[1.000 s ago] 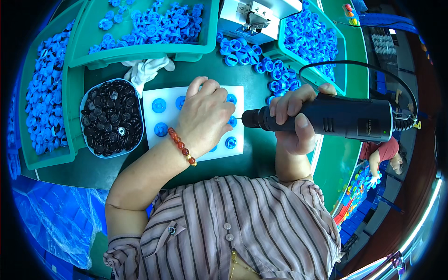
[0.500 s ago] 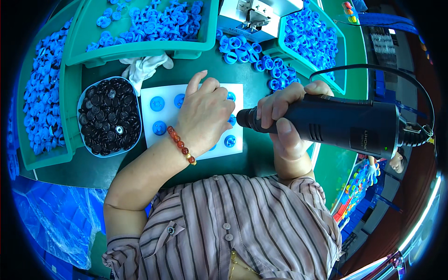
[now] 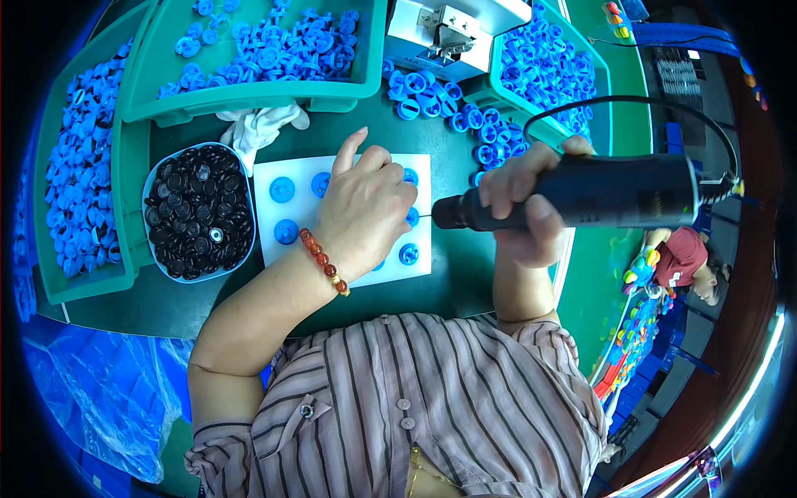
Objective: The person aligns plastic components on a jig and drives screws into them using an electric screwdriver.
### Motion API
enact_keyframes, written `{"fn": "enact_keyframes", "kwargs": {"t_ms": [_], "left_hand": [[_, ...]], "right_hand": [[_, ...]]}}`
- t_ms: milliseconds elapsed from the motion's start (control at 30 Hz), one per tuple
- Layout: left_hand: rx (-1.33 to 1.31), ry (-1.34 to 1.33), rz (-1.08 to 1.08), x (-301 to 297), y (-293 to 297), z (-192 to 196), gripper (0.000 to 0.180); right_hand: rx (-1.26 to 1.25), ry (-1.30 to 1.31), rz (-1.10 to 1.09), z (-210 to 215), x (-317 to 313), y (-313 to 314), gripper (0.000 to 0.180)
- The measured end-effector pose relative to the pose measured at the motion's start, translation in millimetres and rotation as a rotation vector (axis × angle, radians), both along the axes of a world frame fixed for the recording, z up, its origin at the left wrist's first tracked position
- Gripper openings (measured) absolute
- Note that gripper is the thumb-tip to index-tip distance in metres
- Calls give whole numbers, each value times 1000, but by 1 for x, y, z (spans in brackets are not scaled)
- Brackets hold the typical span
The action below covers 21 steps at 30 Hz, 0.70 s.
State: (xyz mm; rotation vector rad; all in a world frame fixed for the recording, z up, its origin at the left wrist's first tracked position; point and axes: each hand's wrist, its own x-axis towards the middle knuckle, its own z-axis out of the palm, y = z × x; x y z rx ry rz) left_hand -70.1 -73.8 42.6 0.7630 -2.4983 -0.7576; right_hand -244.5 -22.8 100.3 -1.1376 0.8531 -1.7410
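My right hand [image 3: 531, 203] grips a black electric screwdriver [image 3: 631, 191], held level with its nose toward the left. A thin bit reaches from the nose to a blue round piece [image 3: 413, 217] on the white board [image 3: 301, 199]. My left hand [image 3: 365, 207] lies over the middle of this board, one finger raised and the others curled down beside the same piece. What its fingertips hold is hidden. Other blue round pieces sit in rows on the board, such as the disc [image 3: 282, 189] at its upper left; my left hand covers part of them.
Left of the board stands a tub [image 3: 199, 277] of black round caps. Green bins [image 3: 249, 106] hold blue parts behind and at the left, with another bin [image 3: 602, 91] at the right. Loose blue rings [image 3: 490, 133] lie near a metal-fronted device [image 3: 448, 37]. White gloves [image 3: 261, 129] lie behind the tub.
The screwdriver has shifted slightly right and turned more level, and its thin bit now shows. My left hand stays nearly in place. At the right, a person in red has come further into view.
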Motion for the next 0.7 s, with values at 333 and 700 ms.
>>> {"fn": "enact_keyframes", "kwargs": {"t_ms": [333, 700], "left_hand": [[22, -123, -222, 4, 33, 16, 24], [-42, -54, -172, 13, 40, -4, 11]], "right_hand": [[-298, 107, -249, 33, -20, -78, 57], [-303, 216, -400, 30, -24, -137, 50]]}}
